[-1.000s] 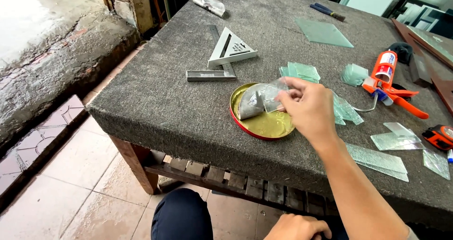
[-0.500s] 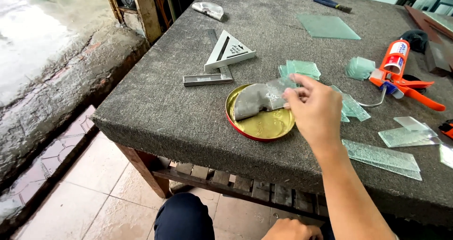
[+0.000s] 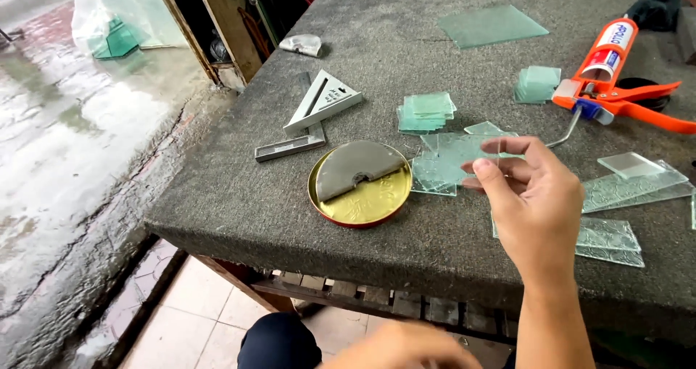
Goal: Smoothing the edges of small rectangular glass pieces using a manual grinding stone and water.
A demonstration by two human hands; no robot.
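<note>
The right hand [image 3: 540, 206] is loosely opened, thumb and fingers [image 3: 507, 146] a little apart and curled. A faint straight edge shows between thumb and forefinger, which may be a small clear glass piece, but I cannot tell whether anything is pinched there. The hand hangs just above the table, over the loose heap of clear, flat glass offcuts [image 3: 446, 166].

A second ago this hand was down at the round, gold-coloured metal tin with a red rim [image 3: 362, 206], fingers on the crumpled grey material inside it. Now it has come away to the right and is apart from the tin. The grey, half-round pad [image 3: 359, 167] lies flat across the tin's far half, with nothing touching it. The contact with the tin has ended, and the hand's nearest things are now the glass offcuts.

The left hand [image 3: 406, 349] is low at the bottom edge, below the table front and blurred; I cannot tell whether it is open or closed.

Further out on the grey, felt-covered table [image 3: 239, 195], beyond the offcuts, sits a stack of small greenish glass squares [image 3: 426, 112]. A grey metal triangular set square [image 3: 322, 101] lies behind the tin. Long patterned glass strips [image 3: 634, 188] lie to the hand's right, and an orange caulking gun holding a white and orange cartridge [image 3: 616, 86] is near the far right corner.
</note>
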